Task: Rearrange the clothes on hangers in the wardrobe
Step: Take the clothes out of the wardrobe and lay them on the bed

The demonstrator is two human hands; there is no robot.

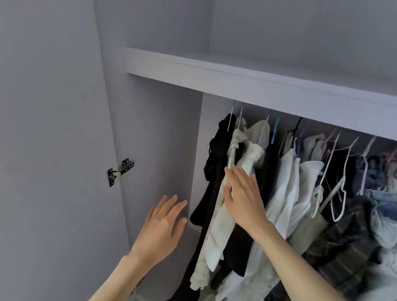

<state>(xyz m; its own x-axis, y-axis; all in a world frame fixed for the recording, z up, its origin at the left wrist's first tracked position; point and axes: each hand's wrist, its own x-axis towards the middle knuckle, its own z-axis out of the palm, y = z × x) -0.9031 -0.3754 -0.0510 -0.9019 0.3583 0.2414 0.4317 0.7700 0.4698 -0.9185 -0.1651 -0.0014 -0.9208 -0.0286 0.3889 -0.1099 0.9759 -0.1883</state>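
Clothes hang on wire and plastic hangers under the wardrobe shelf (271, 89). At the left end hangs a black garment (210, 175), then a cream garment (219, 230) and a white rolled piece (252, 155). My right hand (241, 198) lies flat, fingers apart, against the cream and white pieces, holding nothing. My left hand (163, 227) hovers open in the bare space left of the black garment, touching nothing. Further right hang white tops (286, 183), bare white hangers (334, 187) and a dark plaid garment (344, 242).
The open wardrobe door (36, 134) with a metal hinge (119, 170) stands at the left. The wardrobe's side wall (162, 134) is behind my left hand. More dark and pale clothes (387, 188) crowd the right end. The rail itself is hidden behind the shelf edge.
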